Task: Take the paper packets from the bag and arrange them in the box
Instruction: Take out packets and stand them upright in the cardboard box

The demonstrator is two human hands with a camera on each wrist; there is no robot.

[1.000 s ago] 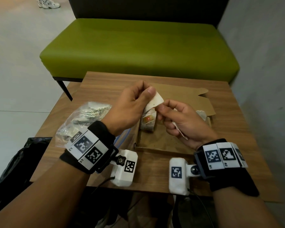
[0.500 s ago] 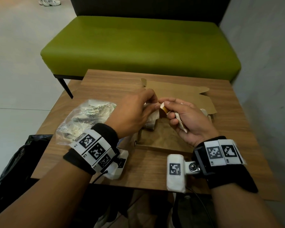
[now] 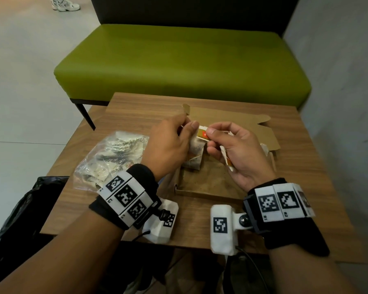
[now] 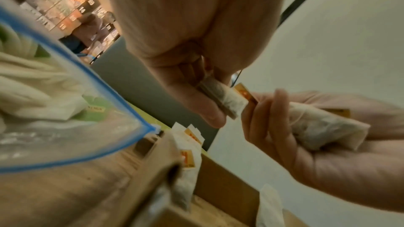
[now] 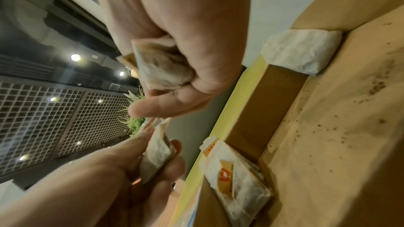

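White packets, orange labels; possibly blue-edged bag.

Readable numbers only

"80", "18" and "14" were read on the wall display panels; packet tag print was too blurred.

A yellow tag, hidden a moment earlier, is now pinched by the right hand beside the left hand; both are seen raised slightly above the box.

Glossy clear plastic bag, matt brown cardboard box, wood-grain table, crinkled paper packets.
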